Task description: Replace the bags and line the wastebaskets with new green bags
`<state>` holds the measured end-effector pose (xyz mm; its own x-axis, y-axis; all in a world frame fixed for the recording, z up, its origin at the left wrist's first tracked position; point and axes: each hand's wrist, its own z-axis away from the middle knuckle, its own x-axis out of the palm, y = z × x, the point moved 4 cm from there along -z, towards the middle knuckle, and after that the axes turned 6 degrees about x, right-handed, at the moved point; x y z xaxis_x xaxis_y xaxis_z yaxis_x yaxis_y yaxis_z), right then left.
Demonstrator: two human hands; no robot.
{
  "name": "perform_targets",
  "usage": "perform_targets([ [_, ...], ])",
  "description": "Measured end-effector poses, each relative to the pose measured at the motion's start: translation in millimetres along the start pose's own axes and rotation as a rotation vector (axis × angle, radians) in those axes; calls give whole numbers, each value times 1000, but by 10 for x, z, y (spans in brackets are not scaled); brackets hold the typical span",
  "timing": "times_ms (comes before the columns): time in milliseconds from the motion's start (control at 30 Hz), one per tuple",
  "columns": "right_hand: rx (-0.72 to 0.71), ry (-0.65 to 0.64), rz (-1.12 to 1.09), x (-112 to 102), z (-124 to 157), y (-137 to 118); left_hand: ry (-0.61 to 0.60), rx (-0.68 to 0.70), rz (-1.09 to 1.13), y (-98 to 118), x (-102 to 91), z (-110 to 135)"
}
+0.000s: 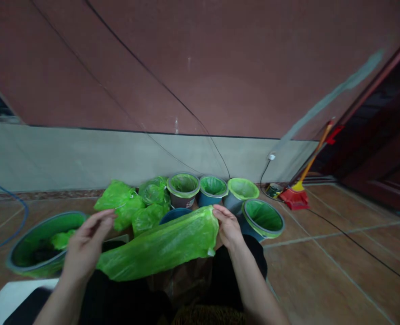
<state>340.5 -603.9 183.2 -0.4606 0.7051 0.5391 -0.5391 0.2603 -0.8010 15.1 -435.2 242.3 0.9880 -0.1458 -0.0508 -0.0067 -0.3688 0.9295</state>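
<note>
A long green plastic bag (166, 243) stretches across my lap, its right end pinched between the thumb and fingers of my right hand (229, 225). My left hand (88, 243) is raised near the bag's other end, apart from it, fingers loosely bent with nothing visible in them. Just beyond the bag is the rim of a blue bin (174, 214), mostly hidden. Behind it stand a brown-grey bin (183, 198), a blue bin (212, 199) and a grey bin (235, 203), each lined with green plastic. Another lined bin (252, 232) stands beside my right hand.
Filled green bags (118, 201) lie against the wall. A large green-lined tub (20, 271) with dark contents stands at left. At right are a red dustpan (295, 198), a yellow-handled broom (313, 160), a can (273, 190) and a cable (349, 239). A blue hose (23, 221) curves at far left.
</note>
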Motion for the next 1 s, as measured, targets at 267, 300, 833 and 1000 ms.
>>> perform_targets([
  [267,8,-234,56,637,370,-8,-496,291,-246,154,1273,496],
  [300,-3,-239,63,661,388,-40,-508,326,-285,141,1311,501],
  [833,-382,-507,773,766,568,-214,-487,427,-314,357,954,265],
  [1000,-557,-453,779,833,497,-340,-465,424,-316,346,887,230],
])
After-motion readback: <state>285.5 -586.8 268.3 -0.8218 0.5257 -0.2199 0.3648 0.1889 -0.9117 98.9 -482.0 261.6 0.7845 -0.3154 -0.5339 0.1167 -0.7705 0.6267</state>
